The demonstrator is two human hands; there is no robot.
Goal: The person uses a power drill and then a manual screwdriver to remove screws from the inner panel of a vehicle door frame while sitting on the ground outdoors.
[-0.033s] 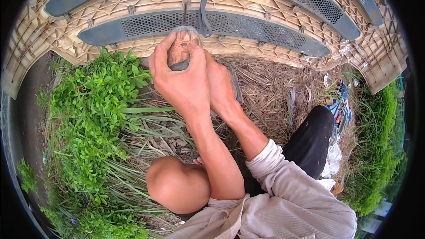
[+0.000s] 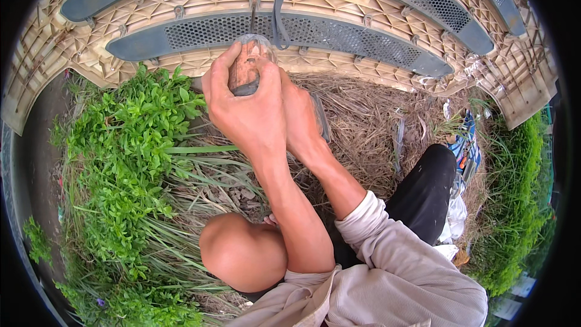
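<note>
My left hand (image 2: 245,106) is closed around a worn orange and grey power tool (image 2: 247,57), thumb and fingers over its upper body. My right hand (image 2: 296,118) grips the same tool from behind, partly hidden by the left. A dark lower part of the tool shows to the right of that hand. A thin metal shaft (image 2: 252,21) runs from the tool up to a clip on a large beige ribbed plastic panel (image 2: 315,60). A long blue-grey perforated insert (image 2: 351,36) lies across that panel, with a dark strap (image 2: 278,6) hanging just right of the shaft.
More perforated inserts (image 2: 439,9) sit higher on the panel. Below are leafy plants (image 2: 130,145), dry grass (image 2: 363,115), scattered plastic litter (image 2: 460,188) and tall grass (image 2: 517,194). My bare left knee (image 2: 236,248) and dark-clothed right leg (image 2: 423,181) flank my arms.
</note>
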